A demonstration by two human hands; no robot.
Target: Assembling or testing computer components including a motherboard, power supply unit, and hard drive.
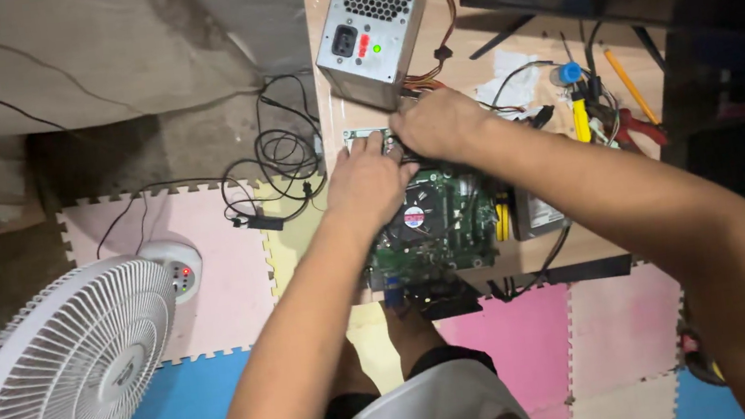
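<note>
Green motherboard (437, 230) laid flat on wooden tabletop (466, 46), near edge, within easy reach. Left hand (369, 181) and right hand (438, 124) pressed side by side on memory stick (368, 134) at board's far edge; fingers curled down on it. Grey power supply (369, 25) stood just behind, wires reaching the board.

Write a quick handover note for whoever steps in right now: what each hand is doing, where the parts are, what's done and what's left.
Left hand: pressing down on the memory stick at the far edge of the green motherboard.
Right hand: on the same stick's other end, fingers curled over it.
Motherboard lies flat on the small wooden table, fan cooler mounted. Grey power supply stands just behind, wires trailing right. Yellow-handled tool and red pliers lie to the right.
Done: the stick is at the board's edge under both hands. Left: whether it is fully seated cannot be seen; check it.
</note>
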